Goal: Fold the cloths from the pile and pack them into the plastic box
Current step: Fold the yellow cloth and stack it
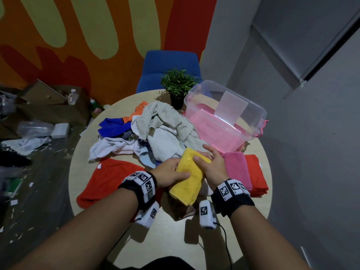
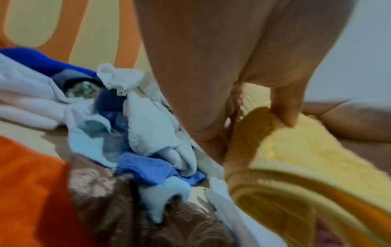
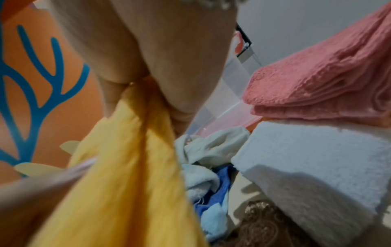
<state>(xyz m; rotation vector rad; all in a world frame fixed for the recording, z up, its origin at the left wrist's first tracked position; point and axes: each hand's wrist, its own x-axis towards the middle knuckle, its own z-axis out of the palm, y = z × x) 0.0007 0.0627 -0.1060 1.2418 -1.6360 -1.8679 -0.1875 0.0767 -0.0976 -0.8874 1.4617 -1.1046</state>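
A folded yellow cloth is held above the round table by both hands. My left hand grips its left edge, thumb on top. My right hand holds the right edge, thumb on top and a finger stretched toward the pile. In the left wrist view the left hand pinches the yellow cloth. In the right wrist view the right hand pinches the yellow cloth. The pile of loose cloths lies behind. The clear plastic box stands open at the back right.
Folded pink cloth and folded red cloth lie right of my hands. A red cloth is spread at the left. A potted plant and a blue chair stand behind the table. Clutter covers the floor at left.
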